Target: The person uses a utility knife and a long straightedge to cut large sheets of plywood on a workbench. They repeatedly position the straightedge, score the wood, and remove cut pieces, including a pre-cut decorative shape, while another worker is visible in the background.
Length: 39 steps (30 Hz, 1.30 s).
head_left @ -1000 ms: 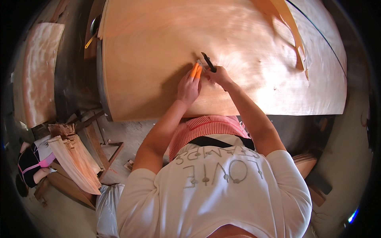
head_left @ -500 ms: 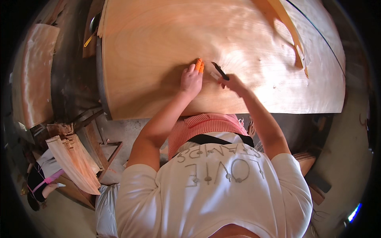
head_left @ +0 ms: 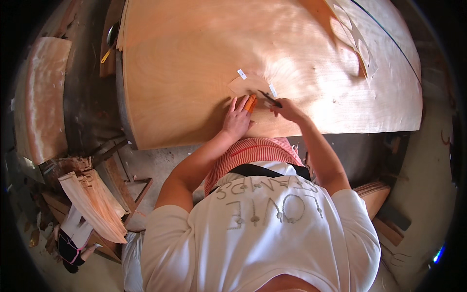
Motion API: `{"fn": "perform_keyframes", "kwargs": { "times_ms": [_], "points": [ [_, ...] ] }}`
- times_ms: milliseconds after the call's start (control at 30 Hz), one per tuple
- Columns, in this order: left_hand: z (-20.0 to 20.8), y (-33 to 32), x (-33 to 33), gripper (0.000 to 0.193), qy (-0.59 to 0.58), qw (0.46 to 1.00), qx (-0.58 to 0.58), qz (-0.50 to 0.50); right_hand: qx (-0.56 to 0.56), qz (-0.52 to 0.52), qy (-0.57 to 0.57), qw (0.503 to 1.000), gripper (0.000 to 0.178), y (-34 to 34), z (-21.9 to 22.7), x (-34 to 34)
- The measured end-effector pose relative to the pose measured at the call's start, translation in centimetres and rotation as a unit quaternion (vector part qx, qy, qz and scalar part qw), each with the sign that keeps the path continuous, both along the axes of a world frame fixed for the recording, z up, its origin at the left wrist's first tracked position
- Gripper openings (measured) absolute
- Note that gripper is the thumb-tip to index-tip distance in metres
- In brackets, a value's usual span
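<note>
A large pale wood veneer sheet [head_left: 175, 82] spreads in front of me. My left hand [head_left: 237, 119] rests on it near the front edge, palm down with fingers stretched, an orange covering [head_left: 250, 103] on a finger or two. In my right hand [head_left: 291, 111] is a slim black knife [head_left: 270, 99], its tip pointing left toward the left fingertips. Just beyond the fingers lies a small veneer patch [head_left: 243, 85]. One white tape piece [head_left: 242, 74] sits at its far edge, another white tape piece [head_left: 273, 90] at its right, beside the knife.
A curled veneer strip [head_left: 357, 46] and a dark cord [head_left: 389, 41] lie at the far right. Left of the sheet are a yellow-handled tool [head_left: 106, 54] and another veneer panel [head_left: 48, 97]. Stacked veneer offcuts [head_left: 92, 204] stand lower left, near another person [head_left: 73, 241].
My left hand has drawn back toward me and flattened, uncovering the patch and the far tape piece. The right hand has moved slightly nearer, and the tape by it now lies on the sheet.
</note>
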<state>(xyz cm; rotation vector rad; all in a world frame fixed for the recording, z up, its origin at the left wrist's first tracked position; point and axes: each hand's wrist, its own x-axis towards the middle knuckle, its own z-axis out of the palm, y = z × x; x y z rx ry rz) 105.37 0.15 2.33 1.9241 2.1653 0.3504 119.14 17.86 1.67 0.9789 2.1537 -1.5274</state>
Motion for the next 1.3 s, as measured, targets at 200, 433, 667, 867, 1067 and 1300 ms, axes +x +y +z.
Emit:
{"fn": "perform_keyframes", "kwargs": {
  "times_ms": [200, 433, 667, 867, 1067, 1300],
  "points": [
    [-0.3, -2.5, -2.5, 0.051, -0.090, 0.976, 0.159, 0.115, -0.111, -0.114, 0.066, 0.985, 0.025, -2.7, 3.0, -2.8],
    [1.2, -3.9, -7.5, 0.055, -0.018, 0.977, 0.157, 0.144, -0.130, -0.225, 0.147, 0.954, 0.024, -7.5, 0.6, -11.5],
    [0.7, -3.4, -7.6, 0.057, 0.023, 0.997, 0.038, 0.062, -0.157, -0.179, 0.013, 0.971, 0.031, -7.7, 2.0, -10.7],
    [3.3, -4.2, -8.5, 0.061, -0.004, 0.998, 0.006, -0.057, 0.153, -0.130, 0.152, 0.968, 0.016, -5.2, 0.5, -3.2],
    [0.6, -3.1, -16.2, 0.069, 0.105, 0.952, 0.095, 0.273, 0.468, -0.132, 0.035, 0.873, 0.049, 2.6, 1.2, 5.2],
    [1.9, -4.4, -17.1, 0.075, 0.112, 0.951, 0.052, 0.285, 0.533, -0.046, -0.032, 0.844, 0.057, 3.7, 0.1, 5.6]
  ]
}}
